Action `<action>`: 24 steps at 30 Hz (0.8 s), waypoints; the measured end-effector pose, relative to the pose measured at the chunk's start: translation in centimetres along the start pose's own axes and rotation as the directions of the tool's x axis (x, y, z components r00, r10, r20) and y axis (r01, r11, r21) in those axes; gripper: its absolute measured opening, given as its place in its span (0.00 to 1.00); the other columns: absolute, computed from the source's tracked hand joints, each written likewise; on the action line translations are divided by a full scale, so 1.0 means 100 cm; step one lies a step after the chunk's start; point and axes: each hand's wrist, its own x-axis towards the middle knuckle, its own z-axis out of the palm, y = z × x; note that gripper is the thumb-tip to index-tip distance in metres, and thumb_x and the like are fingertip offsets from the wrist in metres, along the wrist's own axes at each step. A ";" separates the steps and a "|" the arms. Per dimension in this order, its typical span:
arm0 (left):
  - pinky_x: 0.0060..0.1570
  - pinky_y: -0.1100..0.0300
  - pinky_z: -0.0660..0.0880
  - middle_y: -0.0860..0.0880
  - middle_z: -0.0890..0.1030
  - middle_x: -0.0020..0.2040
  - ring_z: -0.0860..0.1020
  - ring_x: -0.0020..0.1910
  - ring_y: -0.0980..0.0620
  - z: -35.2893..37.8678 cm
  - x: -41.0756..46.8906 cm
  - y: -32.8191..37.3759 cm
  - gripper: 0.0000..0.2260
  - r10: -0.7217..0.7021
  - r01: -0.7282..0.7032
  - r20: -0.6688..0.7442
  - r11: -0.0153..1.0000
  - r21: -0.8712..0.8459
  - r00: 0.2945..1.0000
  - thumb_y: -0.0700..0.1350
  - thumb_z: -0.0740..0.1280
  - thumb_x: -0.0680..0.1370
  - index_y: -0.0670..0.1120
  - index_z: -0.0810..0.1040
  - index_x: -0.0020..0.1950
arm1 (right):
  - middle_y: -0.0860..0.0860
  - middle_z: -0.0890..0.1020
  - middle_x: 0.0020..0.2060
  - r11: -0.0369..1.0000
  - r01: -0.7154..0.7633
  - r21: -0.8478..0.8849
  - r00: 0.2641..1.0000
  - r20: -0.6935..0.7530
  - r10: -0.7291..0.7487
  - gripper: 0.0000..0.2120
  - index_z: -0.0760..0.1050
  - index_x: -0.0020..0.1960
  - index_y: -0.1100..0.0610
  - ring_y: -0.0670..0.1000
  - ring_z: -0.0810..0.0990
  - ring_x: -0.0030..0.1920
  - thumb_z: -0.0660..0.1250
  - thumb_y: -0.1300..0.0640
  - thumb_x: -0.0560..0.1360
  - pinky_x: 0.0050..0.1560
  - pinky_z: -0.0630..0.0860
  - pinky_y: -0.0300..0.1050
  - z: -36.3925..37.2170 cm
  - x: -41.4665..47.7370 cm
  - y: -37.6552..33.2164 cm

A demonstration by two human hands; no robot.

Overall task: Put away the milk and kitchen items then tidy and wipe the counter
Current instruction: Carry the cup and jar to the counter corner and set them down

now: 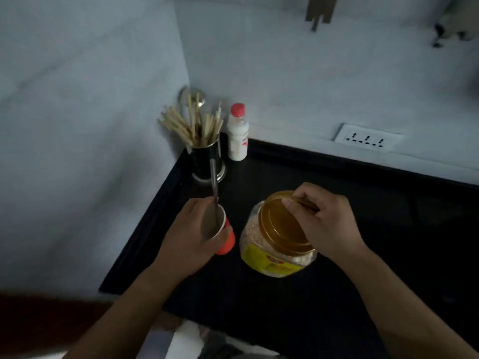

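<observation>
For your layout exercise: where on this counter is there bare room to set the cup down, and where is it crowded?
Bare: the dark counter right of the jar, below the wall socket. Crowded: the back-left corner, holding the chopstick holder and milk bottle.

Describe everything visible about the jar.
The jar is clear plastic, squat and wide, full of pale flakes, with a yellow label on its front. It stands on the dark counter, right of the cup. Its amber lid sits tilted on the mouth, held at the far edge by the right hand.
</observation>
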 end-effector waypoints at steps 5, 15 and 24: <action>0.51 0.66 0.66 0.57 0.70 0.56 0.70 0.54 0.61 -0.003 0.084 -0.028 0.24 0.132 -0.133 0.127 0.991 -0.003 0.983 0.55 0.68 0.69 0.52 0.68 0.63 | 0.46 0.81 0.36 0.989 -0.145 -0.018 0.979 -0.145 0.141 0.04 0.77 0.39 0.49 0.43 0.78 0.38 0.69 0.53 0.73 0.35 0.74 0.34 0.006 0.051 -0.006; 0.57 0.61 0.67 0.50 0.71 0.59 0.70 0.58 0.54 0.025 0.206 -0.050 0.25 0.275 -0.299 0.204 0.949 0.097 0.939 0.53 0.69 0.71 0.47 0.67 0.65 | 0.48 0.82 0.35 0.977 -0.169 -0.130 0.978 -0.146 0.150 0.03 0.78 0.40 0.50 0.42 0.78 0.37 0.69 0.52 0.71 0.31 0.70 0.31 0.007 0.176 0.008; 0.56 0.55 0.71 0.47 0.72 0.57 0.72 0.56 0.49 0.066 0.258 -0.051 0.21 0.245 -0.254 0.108 0.964 0.080 0.963 0.50 0.70 0.71 0.46 0.69 0.61 | 0.45 0.74 0.36 0.967 -0.094 -0.236 0.975 -0.217 0.042 0.02 0.73 0.43 0.52 0.49 0.72 0.38 0.65 0.57 0.74 0.35 0.65 0.41 0.026 0.241 0.062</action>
